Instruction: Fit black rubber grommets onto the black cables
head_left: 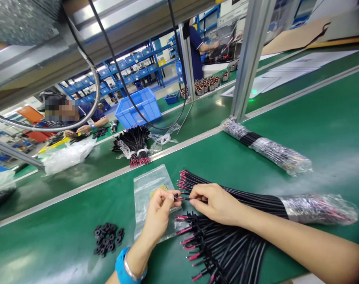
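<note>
Black cable right in the middle of the action, strung between two bare hands above the green bench, reddish wire showing at its tip! On the left, the left hand has thumb and forefinger pinched around a small black part at the cable's end, the other fingers curled in. A blue wristband and a silver bracelet circle that wrist. From the right comes the right hand, thumb and index pressed together on the cable, the rest folded toward the palm. Beneath the left hand lies a clear plastic bag with something yellowish in it, and out to the near left, a scatter of loose black pieces. Look right: a long cable bundle runs behind the right hand, its right end in clear wrap, while nearer spreads a fan of cables, red tips facing left. Farther right rests a wrapped bundle. Beyond the metal rail, a tied bunch of cables sits just in front of a blue bin, and at far left a person's hands are over the far bench, finer finger detail too small to tell.
</note>
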`<action>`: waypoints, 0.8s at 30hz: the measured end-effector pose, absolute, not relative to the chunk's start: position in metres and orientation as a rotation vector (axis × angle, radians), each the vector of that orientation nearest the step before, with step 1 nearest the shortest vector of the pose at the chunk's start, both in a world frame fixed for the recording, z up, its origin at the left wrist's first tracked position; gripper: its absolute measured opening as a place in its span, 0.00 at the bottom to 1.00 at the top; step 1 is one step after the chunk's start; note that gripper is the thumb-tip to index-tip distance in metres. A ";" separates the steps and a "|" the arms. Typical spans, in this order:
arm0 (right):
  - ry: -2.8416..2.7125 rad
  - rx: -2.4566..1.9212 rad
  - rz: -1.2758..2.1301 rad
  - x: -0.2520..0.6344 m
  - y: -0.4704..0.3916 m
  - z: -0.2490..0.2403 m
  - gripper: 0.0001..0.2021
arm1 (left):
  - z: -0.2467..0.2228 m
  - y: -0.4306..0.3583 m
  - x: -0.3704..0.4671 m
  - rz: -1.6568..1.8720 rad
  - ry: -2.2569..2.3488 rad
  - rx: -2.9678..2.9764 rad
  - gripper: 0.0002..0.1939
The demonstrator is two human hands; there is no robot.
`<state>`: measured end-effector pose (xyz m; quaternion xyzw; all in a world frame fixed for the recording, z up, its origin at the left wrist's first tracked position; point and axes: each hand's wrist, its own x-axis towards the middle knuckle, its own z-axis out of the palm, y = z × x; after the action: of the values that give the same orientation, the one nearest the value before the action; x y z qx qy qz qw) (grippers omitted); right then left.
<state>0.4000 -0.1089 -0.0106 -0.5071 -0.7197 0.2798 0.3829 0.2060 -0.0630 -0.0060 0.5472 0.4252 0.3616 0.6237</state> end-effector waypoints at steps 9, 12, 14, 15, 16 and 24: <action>-1.848 -1.252 0.706 0.402 -0.109 -0.007 0.05 | -0.010 -0.065 0.204 0.780 0.865 1.216 0.14; -1.888 -1.271 0.719 0.405 -0.109 -0.006 0.02 | -0.012 -0.067 0.211 0.763 0.885 1.153 0.18; -1.925 -1.324 0.711 0.409 -0.109 -0.004 0.03 | -0.012 -0.067 0.215 0.765 0.932 1.150 0.19; -1.949 -1.344 0.698 0.412 -0.109 -0.003 0.03 | -0.012 -0.067 0.216 0.773 0.955 1.163 0.18; -1.974 -1.351 0.682 0.414 -0.109 -0.002 0.03 | -0.012 -0.066 0.217 0.783 0.975 1.183 0.17; -2.124 -1.215 0.687 0.419 -0.106 -0.001 0.09 | -0.013 -0.065 0.220 0.777 1.035 1.439 0.12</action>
<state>0.4194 -0.1060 -0.0008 -0.4568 -0.7983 0.2581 0.2957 0.2200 -0.0645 -0.0133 0.6123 0.4405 0.3305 0.5673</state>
